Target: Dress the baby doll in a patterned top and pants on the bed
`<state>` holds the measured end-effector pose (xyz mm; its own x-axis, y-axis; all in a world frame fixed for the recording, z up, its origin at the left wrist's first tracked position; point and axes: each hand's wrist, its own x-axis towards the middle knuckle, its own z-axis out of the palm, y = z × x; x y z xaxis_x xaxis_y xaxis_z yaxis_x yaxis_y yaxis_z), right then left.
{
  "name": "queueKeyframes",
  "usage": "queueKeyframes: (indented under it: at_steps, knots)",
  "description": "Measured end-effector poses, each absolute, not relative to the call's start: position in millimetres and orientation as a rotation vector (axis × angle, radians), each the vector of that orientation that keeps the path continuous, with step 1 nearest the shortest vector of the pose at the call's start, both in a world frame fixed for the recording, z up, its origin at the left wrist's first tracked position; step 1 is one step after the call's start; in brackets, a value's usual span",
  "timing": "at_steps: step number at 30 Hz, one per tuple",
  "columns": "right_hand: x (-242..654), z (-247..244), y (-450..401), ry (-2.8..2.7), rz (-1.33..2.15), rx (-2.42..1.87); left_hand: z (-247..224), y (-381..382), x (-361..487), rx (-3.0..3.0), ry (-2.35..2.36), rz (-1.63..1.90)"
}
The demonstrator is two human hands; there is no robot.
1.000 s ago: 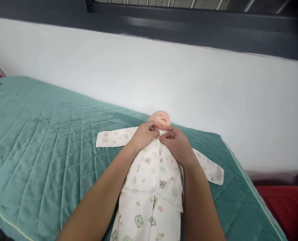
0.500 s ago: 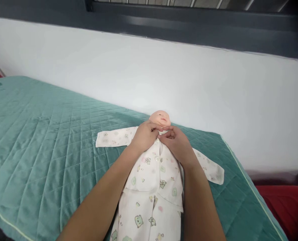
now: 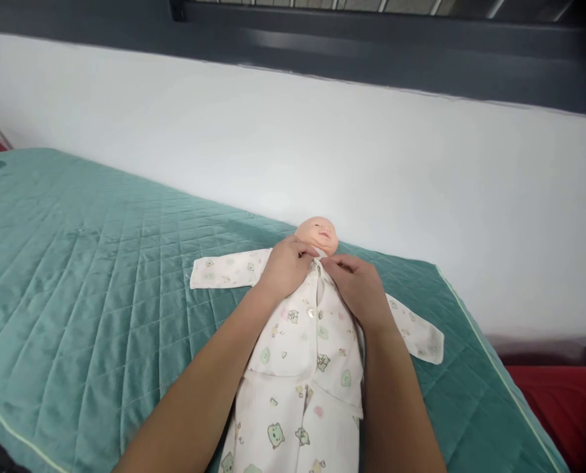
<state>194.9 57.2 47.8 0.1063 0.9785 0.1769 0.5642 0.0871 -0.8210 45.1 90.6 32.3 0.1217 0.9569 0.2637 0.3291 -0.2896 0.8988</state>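
A baby doll (image 3: 317, 231) lies on its back, dressed in a white printed baby jacket (image 3: 293, 348) and matching trousers (image 3: 273, 420). Both long sleeves spread outward. At the doll's neck, my left hand (image 3: 289, 264) pinches one side of the jacket's collar. Opposite it, my right hand (image 3: 355, 282) has thumb and fingers closed on the other front edge of the collar. The jacket's front gapes slightly below the hands. A round snap button (image 3: 311, 313) shows midway down the front. My fingers partly hide the collar.
A green quilted cover (image 3: 125, 263) lies under the doll, its piped edge running down at right. Behind stands a white wall (image 3: 224, 138) below a dark window frame (image 3: 322, 46). A red chair (image 3: 563, 401) is beyond the right edge.
My right hand has shifted slightly right and down, its fingers drawing apart from the left hand's. More of the collar front now shows between them. The left hand has barely moved.
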Motion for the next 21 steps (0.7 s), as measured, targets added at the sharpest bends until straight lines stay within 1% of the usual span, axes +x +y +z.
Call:
queueKeyframes:
  at_steps: [5,10,15,18,21]
  knots:
    - [198,52,51,-1.836,0.596,-1.557,35,89,44,1.711,1.239,1.164]
    - [194,63,34,-2.051,0.477,-1.647,37,88,44,1.741,1.244,1.120]
    - [184,61,23,-2.196,0.211,-1.621,32,93,42,1.726,1.197,1.146]
    - [180,50,20,-2.162,0.106,-1.632,29,95,41,1.717,1.159,1.158]
    - [179,37,15,-2.013,0.178,-1.605,29,94,40,1.714,1.134,1.161]
